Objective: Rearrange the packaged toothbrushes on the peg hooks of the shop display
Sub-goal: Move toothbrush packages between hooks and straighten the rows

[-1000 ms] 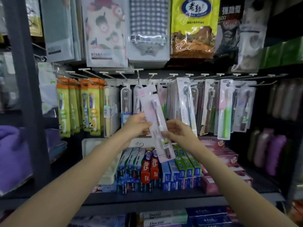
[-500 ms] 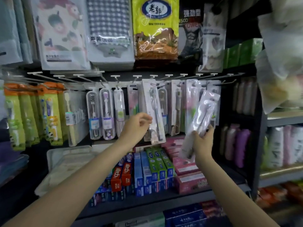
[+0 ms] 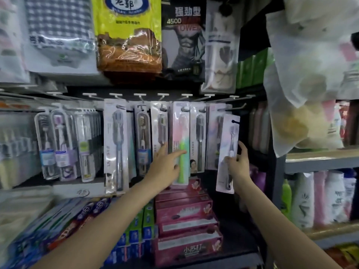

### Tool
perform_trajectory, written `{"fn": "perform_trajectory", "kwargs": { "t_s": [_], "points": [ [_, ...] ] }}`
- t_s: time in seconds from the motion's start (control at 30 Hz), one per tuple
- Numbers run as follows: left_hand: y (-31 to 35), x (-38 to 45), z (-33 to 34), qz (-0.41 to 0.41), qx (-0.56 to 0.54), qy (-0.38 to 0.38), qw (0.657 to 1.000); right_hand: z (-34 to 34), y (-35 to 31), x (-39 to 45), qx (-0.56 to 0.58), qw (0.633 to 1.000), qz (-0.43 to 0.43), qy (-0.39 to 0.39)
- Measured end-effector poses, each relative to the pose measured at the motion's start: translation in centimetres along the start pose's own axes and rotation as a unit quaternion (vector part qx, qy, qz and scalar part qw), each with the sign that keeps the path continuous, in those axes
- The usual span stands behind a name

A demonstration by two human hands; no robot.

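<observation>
While right hand (image 3: pixel 238 164) grips pale toothbrush pack (image 3: pixel 227 152) | left hand (image 3: pixel 165 167) touches green pack (image 3: pixel 181 144)

I count one toothbrush pack (image 3: pixel 227 152) in my fingers, two hands, and five pink toothpaste boxes (image 3: pixel 186 226) stacked at six o'clock.

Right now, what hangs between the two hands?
In the head view, a hanging dark-brush pack sits between the left hand and the right hand holding its toothbrush pack.
</observation>
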State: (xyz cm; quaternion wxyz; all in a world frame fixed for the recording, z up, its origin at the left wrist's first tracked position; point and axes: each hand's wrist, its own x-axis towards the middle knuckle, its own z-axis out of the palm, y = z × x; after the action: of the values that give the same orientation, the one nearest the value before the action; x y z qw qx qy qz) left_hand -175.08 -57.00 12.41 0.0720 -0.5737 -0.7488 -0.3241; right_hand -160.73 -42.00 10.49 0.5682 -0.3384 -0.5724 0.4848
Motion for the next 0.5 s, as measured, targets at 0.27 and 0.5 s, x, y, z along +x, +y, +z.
{"fn": "perform_trajectory", "kwargs": {
  "t_s": [0.27,0.5],
  "points": [
    [0.1,1.4,1.8,-0.007,-0.027,0.023,0.999,0.2,0.5,2.9,0.001,0.999,-0.024,-0.036],
    [-0.4,2.2,2.1,0.018,-0.018,0.046,0.999,-0.8,0.3,2.7,-0.125,0.975,-0.165,-0.084]
  ]
}}
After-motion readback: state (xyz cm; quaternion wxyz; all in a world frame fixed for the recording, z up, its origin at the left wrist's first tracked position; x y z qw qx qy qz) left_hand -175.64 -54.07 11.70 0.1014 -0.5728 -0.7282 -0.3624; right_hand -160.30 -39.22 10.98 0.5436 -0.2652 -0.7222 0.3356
